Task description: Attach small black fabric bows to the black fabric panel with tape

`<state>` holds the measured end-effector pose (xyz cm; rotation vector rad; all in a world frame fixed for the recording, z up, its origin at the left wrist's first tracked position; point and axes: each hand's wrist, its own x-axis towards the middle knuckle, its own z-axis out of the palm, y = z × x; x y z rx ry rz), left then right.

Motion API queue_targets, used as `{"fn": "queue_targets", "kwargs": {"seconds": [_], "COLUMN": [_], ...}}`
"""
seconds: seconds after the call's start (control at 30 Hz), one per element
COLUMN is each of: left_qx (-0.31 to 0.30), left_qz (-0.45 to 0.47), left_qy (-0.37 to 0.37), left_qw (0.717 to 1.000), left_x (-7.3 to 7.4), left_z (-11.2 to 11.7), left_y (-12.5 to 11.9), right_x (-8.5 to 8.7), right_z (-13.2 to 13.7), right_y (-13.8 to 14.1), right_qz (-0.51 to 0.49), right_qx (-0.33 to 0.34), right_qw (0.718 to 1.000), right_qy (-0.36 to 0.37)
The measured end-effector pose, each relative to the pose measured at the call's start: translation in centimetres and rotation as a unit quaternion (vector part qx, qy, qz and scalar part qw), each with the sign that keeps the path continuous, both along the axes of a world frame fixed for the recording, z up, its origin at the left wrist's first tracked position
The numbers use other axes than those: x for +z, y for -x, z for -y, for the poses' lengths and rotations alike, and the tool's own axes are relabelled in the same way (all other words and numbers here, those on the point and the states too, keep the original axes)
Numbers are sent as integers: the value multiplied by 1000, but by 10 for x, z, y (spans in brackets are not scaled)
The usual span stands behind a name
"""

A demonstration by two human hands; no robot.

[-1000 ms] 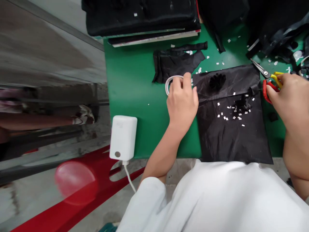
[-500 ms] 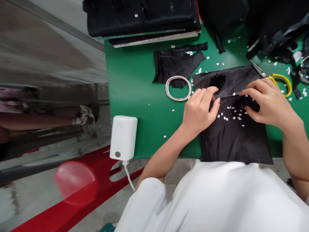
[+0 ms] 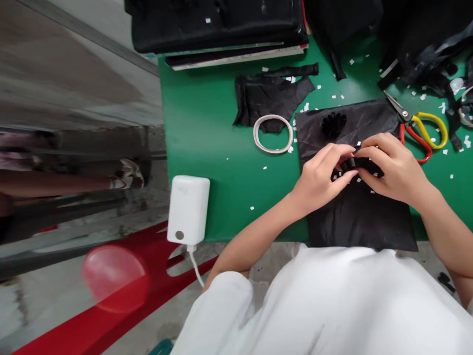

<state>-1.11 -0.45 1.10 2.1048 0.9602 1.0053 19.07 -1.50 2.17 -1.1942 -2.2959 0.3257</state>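
My left hand (image 3: 320,173) and my right hand (image 3: 393,168) meet over a black sheet (image 3: 362,217). Between their fingertips they pinch a black strip (image 3: 349,163), curled into a small loop; part of it is hidden by the fingers. Just beyond them, a flower-like bunch of black loops (image 3: 333,125) lies on the sheet. Small white paper bits lie around the fingers. To the right of my right hand, scissors (image 3: 405,115) with one yellow and one red handle rest at the sheet's edge.
A tape roll (image 3: 273,150) lies left of the sheet, beside a black scrap (image 3: 271,98). A white power bank (image 3: 188,209) with a cable sits at the left edge of the green table (image 3: 221,133). Black bags (image 3: 218,27) and books fill the back. Another person's leg (image 3: 55,185) shows at left.
Both hands have come together, my right hand moving left and my left hand slightly right. The strip, stretched straight between them before, is now curled. The red scissor handle has come into view.
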Motion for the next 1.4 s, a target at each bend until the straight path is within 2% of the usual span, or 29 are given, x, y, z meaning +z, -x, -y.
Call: {"fn": "queue_targets", "kwargs": {"seconds": [0.07,0.13,0.27,0.37,0.53,0.7,1.0,1.17,1.4], "left_qx": [16,32,39,40,41,32,16,-12,-10], "left_qz": [35,83,196,250,261,265,261,273,236], "left_qy": [28,89,222,254,237,227,208,185,123], "left_qw": [999,992,954,933,935,937,943,944,964], "left_x": [1,3,2,-2,-7,-9,-10,-9,-4], "left_z": [0,0,-3,-5,-2,3,4,2,-6], "left_y": [-1,-1,-1,-1,-3,-7,-6,-4,1], "right_x": [3,6,10,9,5,6,9,9,6], "right_z": [1,1,2,5,11,15,15,14,15], "right_y": [2,2,2,4,13,24,26,27,27], "right_qz": [-35,-73,-125,-182,-290,-351,-375,-377,-380], "right_qx": [-4,-10,-34,-77,-136,-170,-194,-203,-201], "right_qw": [999,997,990,974,920,889,868,867,866], "right_qy": [18,35,59,108,227,240,262,256,255]}}
